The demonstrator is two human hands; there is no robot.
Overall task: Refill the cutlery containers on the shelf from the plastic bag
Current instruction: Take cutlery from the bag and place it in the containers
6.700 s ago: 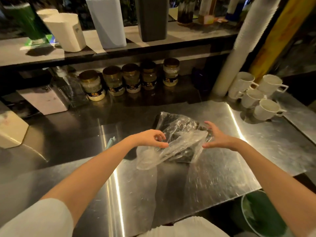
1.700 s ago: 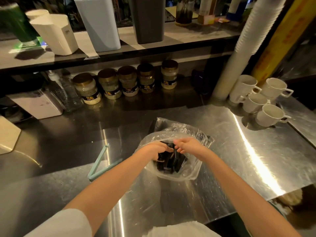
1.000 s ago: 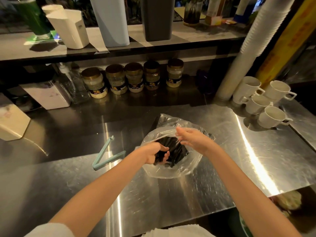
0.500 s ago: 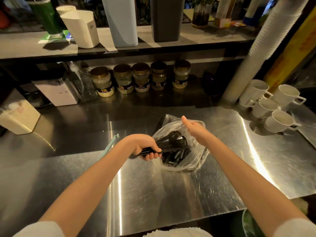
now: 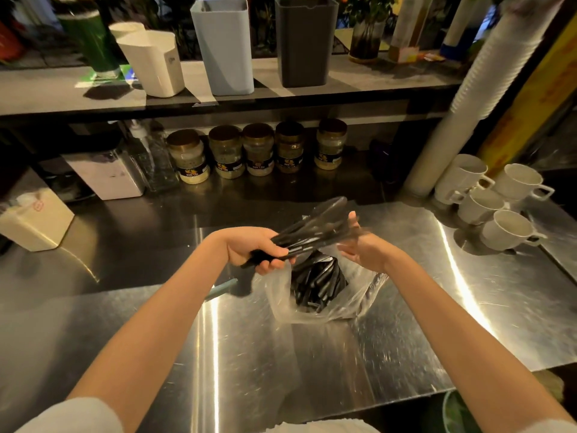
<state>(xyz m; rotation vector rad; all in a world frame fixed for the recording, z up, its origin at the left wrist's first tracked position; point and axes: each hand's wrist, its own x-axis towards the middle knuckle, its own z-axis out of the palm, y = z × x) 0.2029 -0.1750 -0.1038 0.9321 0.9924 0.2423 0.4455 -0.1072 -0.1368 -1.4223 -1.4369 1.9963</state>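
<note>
Cutlery (image 5: 312, 234), glossy black, bunched in left hand (image 5: 249, 250).

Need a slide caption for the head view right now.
Left hand grips a bundle of black cutlery above the plastic bag on the steel counter, right hand open beside it.

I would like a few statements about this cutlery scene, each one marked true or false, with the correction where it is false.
1. The left hand grips a bundle of black cutlery. True.
2. The plastic bag is empty. False: loose cutlery lies inside it.
3. The bundle stands in the dark grey container. False: it is held above the bag.
4. On the shelf, the light blue container stands between the white container and the dark grey one. True.
</note>
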